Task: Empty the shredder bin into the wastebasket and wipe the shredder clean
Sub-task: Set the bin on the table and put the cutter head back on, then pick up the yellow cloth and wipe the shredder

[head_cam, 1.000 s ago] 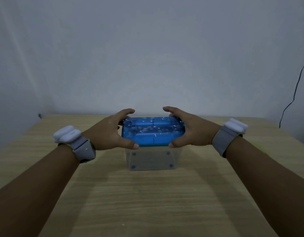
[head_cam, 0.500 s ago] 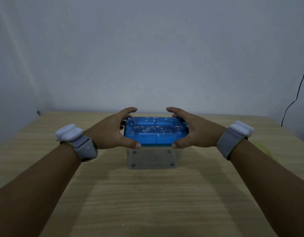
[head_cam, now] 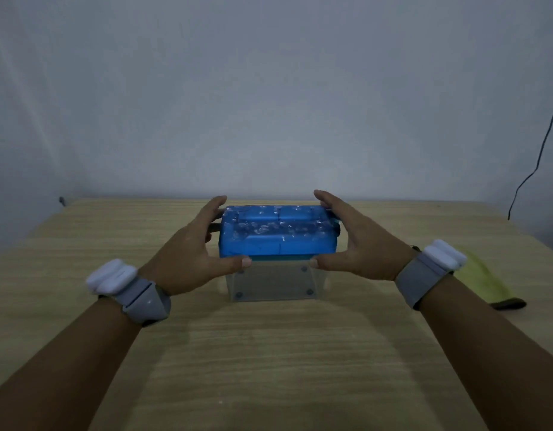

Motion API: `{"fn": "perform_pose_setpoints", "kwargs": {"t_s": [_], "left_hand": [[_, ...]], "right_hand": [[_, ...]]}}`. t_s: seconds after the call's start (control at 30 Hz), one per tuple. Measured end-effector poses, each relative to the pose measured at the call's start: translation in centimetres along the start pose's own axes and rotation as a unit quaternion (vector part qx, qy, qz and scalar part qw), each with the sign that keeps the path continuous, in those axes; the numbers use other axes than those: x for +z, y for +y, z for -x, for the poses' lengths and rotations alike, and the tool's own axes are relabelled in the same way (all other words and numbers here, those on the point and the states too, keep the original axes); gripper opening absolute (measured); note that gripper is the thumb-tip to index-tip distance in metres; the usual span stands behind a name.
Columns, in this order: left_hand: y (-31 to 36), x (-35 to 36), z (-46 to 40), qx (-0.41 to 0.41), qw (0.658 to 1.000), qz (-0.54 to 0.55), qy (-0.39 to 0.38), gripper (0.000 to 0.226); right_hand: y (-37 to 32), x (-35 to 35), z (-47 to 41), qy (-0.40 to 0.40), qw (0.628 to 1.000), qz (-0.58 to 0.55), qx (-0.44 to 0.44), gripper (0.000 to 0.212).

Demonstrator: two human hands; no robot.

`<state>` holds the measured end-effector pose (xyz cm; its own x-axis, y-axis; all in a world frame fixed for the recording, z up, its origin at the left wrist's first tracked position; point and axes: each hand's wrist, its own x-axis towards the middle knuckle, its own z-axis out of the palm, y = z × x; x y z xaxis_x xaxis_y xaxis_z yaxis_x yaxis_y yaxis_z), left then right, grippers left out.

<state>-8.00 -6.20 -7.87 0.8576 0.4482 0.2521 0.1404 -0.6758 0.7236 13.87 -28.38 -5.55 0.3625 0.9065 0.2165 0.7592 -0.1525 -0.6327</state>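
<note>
head | blue shredder top (head_cam: 276, 234) flecked white | clear bin (head_cam: 275, 284) beneath

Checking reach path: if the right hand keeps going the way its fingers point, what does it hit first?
Probably nothing on the table: the right hand points away along the blue shredder top, toward the wall. Depth unclear.

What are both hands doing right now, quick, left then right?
Left hand: grips the left end of the blue shredder top, thumb at its front edge.
Right hand: grips the right end of the same top.
</note>
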Motion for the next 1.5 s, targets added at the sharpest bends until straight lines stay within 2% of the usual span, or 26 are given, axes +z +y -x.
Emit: {"fn": "perform_pose_setpoints", "kwargs": {"t_s": [0.07, 0.13, 0.23, 0.33, 0.43, 0.53, 0.67, 0.8, 1.1, 1.27, 1.5], "left_hand": [[-0.4, 0.6, 1.4, -0.022, 0.999, -0.006, 0.036, 0.134], [-0.7, 1.6, 3.0, -0.029, 0.995, -0.009, 0.090, 0.133], [-0.4, 3.1, 5.5, 0.025, 0.980, -0.058, 0.186, 0.115], [1.5, 5.1, 6.8, 0.131, 0.960, -0.086, 0.231, 0.084], [4.0, 7.8, 7.1, 0.193, 0.962, -0.061, 0.185, 0.060], [5.9, 11.0, 6.5, 0.190, 0.978, -0.073, 0.049, 0.054], [7.1, 15.8, 4.9, 0.183, 0.972, -0.115, -0.097, 0.064], [8.0, 20.1, 3.4, 0.160, 0.961, -0.154, -0.167, 0.082], [9.2, 24.9, 0.6, 0.166, 0.935, -0.246, -0.194, 0.083], [8.9, 25.6, 0.4, 0.168, 0.928, -0.261, -0.207, 0.087], [9.0, 25.5, 0.5, 0.167, 0.929, -0.266, -0.198, 0.093]], "right_hand": [[0.8, 0.5, 1.3, 0.028, 1.000, 0.013, 0.007, 0.115], [2.0, 0.9, 2.7, 0.045, 0.999, 0.016, 0.026, 0.120], [3.4, 1.6, 4.7, 0.044, 0.997, 0.027, 0.063, 0.119], [5.0, 2.1, 6.2, 0.059, 0.992, 0.062, 0.095, 0.109], [6.2, 2.2, 7.2, 0.084, 0.985, 0.097, 0.116, 0.091], [7.0, 2.0, 8.2, 0.128, 0.978, 0.099, 0.133, 0.075], [7.9, 1.1, 9.1, 0.175, 0.967, 0.103, 0.154, 0.063], [9.2, -0.1, 9.8, 0.232, 0.949, 0.111, 0.184, 0.054], [13.7, -3.4, 10.8, 0.276, 0.900, 0.159, 0.296, 0.047], [16.5, -5.3, 10.8, 0.291, 0.858, 0.214, 0.365, 0.046], [19.2, -7.7, 10.0, 0.224, 0.799, 0.235, 0.507, 0.054]]}}
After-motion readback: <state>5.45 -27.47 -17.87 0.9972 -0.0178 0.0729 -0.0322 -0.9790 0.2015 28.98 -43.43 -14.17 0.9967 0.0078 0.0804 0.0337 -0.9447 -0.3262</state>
